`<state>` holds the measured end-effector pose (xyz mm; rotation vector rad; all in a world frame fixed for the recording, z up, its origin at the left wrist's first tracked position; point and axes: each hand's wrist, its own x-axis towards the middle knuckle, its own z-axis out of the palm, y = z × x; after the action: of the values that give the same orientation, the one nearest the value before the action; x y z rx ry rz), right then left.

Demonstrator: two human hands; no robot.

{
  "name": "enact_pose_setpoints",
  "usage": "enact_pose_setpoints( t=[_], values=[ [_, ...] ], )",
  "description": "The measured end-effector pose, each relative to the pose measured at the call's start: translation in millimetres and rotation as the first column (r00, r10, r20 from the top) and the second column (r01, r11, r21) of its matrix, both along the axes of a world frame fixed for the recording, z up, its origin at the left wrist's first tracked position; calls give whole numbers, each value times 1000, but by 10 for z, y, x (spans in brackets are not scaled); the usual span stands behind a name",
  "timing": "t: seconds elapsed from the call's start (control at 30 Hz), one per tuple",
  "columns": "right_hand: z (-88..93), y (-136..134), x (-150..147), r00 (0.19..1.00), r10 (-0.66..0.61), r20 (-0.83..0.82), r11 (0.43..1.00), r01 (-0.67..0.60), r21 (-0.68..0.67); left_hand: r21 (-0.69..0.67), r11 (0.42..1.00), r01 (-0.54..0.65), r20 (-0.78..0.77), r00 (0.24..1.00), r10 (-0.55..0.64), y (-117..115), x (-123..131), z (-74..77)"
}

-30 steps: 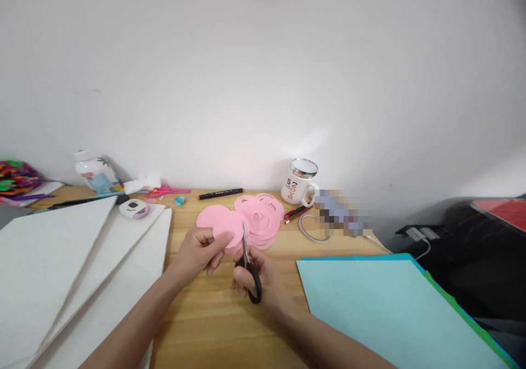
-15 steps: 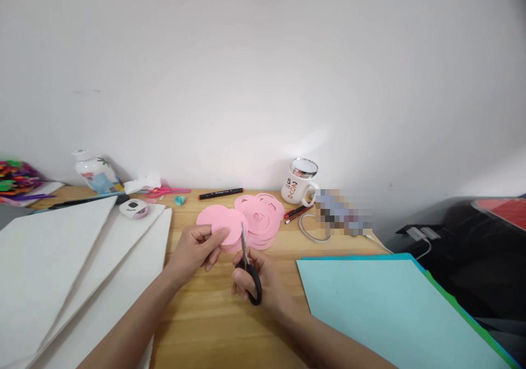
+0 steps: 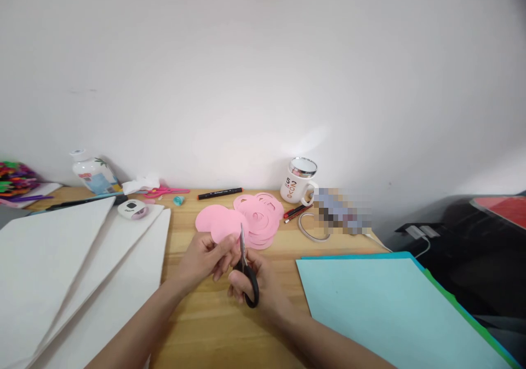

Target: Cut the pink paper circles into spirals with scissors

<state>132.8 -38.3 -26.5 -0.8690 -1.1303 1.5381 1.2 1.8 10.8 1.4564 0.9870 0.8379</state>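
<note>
A round piece of pink paper [image 3: 227, 225] is pinched at its lower right edge between the thumb and fingers of my left hand [image 3: 207, 258]. My right hand [image 3: 263, 284] grips black-handled scissors [image 3: 252, 289], thumb and fingers in the loops. Their blades point away from me, looking nearly closed at the right edge of the round. Whether they bite into the paper, I cannot tell. Behind it, to the left, lies another pink paper round [image 3: 207, 217]. A pile of pink paper cutouts [image 3: 267, 213] with slits and holes overlaps on the right.
White sheets [image 3: 135, 259] cover the left side, with a small white device [image 3: 133, 209] on them. Light blue sheets [image 3: 382, 303] lie on the right. Along the wall are a bottle [image 3: 95, 174], pink scissors [image 3: 166, 191], a black marker [image 3: 219, 193] and a white mug [image 3: 298, 188].
My left hand has shifted right along the paper's lower edge, closer to the scissors. The scissors, still in my right hand, have moved slightly left and down.
</note>
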Motion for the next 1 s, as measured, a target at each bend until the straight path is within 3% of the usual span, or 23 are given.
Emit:
enact_pose_setpoints(
  t=[0.17, 0.37, 1.0],
  values=[
    [-1, 12, -10, 999, 28, -39, 998, -25, 54, -34, 999, -7, 25, 1000, 7, -21, 29, 3],
    [124, 47, 13, 997, 20, -81, 988, -7, 156, -44, 998, 33, -14, 999, -34, -19, 25, -47],
    [-14, 46, 34, 1000, 4, 3, 998, -4, 69, -16, 1000, 1, 38, 999, -1, 19, -21, -27]
  ],
)
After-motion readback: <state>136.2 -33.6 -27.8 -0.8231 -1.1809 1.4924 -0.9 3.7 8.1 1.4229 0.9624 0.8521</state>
